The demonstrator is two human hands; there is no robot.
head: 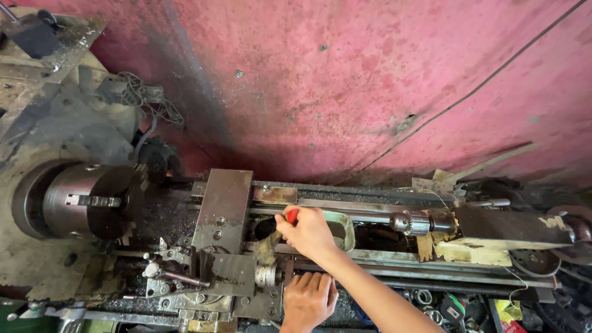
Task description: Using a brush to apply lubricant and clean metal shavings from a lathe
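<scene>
Red-handled brush (279,231), tan bristles; grey steel chuck (86,200); pink mottled wall (370,80).

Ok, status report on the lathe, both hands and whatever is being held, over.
Right hand grips red-handled brush, bristles down on lathe bed beside carriage. Left hand rests flat on lathe front, holding nothing. Chuck and tailstock drill chuck well apart from both hands.

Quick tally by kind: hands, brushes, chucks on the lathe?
Hands: 2, the right hand gripping the brush, the left hand resting on the carriage
Brushes: 1, red-handled brush
Chucks: 2, lathe chuck, drill chuck
Total: 5
</scene>
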